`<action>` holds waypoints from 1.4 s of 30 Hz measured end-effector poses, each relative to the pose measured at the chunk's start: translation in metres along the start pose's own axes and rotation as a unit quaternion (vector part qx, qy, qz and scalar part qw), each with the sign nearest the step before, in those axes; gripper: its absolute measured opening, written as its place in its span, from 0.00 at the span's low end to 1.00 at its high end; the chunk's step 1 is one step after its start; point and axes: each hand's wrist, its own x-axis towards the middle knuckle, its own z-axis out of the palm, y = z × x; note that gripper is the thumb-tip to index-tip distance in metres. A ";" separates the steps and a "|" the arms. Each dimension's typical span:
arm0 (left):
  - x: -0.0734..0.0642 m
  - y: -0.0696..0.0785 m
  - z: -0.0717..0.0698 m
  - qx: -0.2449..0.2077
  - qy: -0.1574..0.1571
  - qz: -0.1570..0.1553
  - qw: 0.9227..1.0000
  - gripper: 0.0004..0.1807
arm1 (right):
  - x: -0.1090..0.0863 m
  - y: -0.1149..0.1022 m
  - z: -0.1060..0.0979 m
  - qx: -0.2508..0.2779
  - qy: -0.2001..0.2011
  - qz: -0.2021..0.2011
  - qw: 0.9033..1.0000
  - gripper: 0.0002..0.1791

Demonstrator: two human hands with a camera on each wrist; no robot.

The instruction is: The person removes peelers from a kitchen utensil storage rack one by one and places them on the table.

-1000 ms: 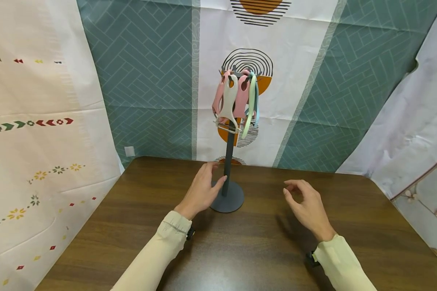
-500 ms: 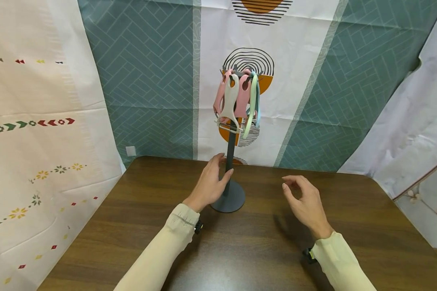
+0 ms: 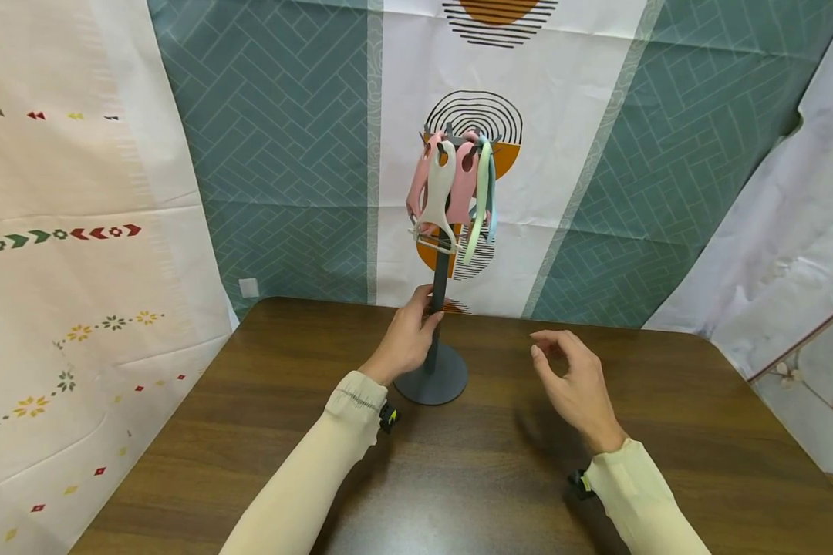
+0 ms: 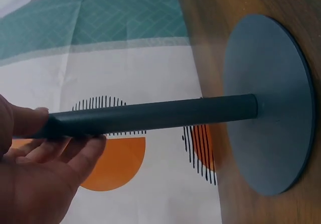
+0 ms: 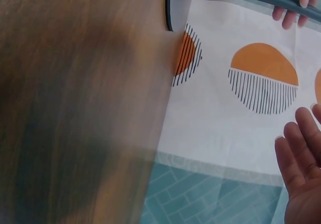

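Note:
A dark grey utensil stand (image 3: 440, 378) with a round base and an upright pole stands on the table. From hooks at its top hang several peelers: a white Y-shaped peeler (image 3: 438, 189), a pink peeler (image 3: 462, 185) beside it, and green and blue ones on the right side. My left hand (image 3: 406, 339) holds the lower half of the pole (image 4: 165, 114), thumb on one side and fingers on the other in the left wrist view. Right of the stand, my right hand (image 3: 579, 385) hovers above the table with fingers loosely bent and nothing in them.
The brown wooden table (image 3: 264, 432) carries the stand near its back edge. Behind it hangs a green and white patterned cloth (image 3: 284, 154). Pale cloths (image 3: 76, 347) hang at the left and right sides.
My left hand has moved up and to the right, and its fingers have come round the pole. My right hand has drifted slightly left and upward, still holding nothing.

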 end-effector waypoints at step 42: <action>-0.001 -0.002 0.008 0.002 0.133 -0.017 0.991 0.11 | 0.010 -0.034 0.007 0.045 0.066 -0.017 0.997 0.16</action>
